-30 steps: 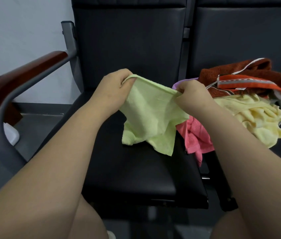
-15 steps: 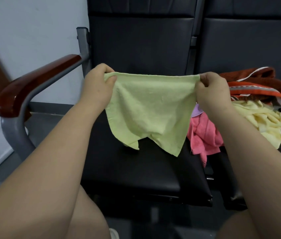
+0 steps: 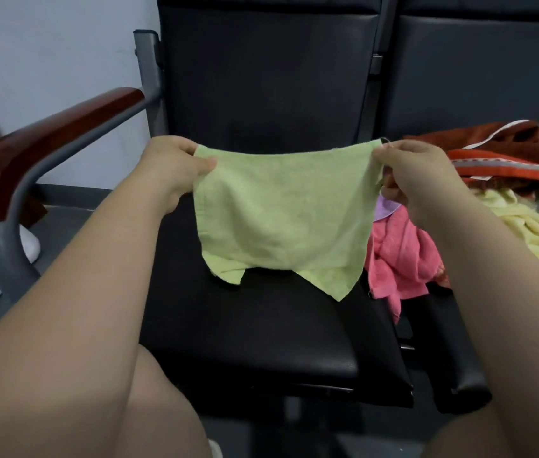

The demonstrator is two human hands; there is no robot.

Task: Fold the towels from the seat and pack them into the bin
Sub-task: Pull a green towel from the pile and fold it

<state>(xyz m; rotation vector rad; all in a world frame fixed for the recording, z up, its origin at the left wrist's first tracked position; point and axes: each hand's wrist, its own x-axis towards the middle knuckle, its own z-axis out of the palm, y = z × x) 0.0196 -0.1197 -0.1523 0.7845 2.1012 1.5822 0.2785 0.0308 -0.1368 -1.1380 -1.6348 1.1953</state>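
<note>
Lime-green towel [image 3: 281,219] hangs below the fingers [image 3: 205,165], left hand [image 3: 172,170] and right hand [image 3: 417,180] each pinching a top corner; lower corners reach the seat cushion [image 3: 261,342]. Uneven tension or a slipped pinch could skew the fold.

Bare, rounded forearms [image 3: 96,292], left hand [image 3: 175,166] and right hand [image 3: 417,173], bare thighs [image 3: 162,408] below.

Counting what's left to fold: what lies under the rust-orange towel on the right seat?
A crumpled pale yellow towel shows beneath the rust-orange towel, and a pink towel lies lower, toward the front. Whatever sits deeper is covered.
</note>
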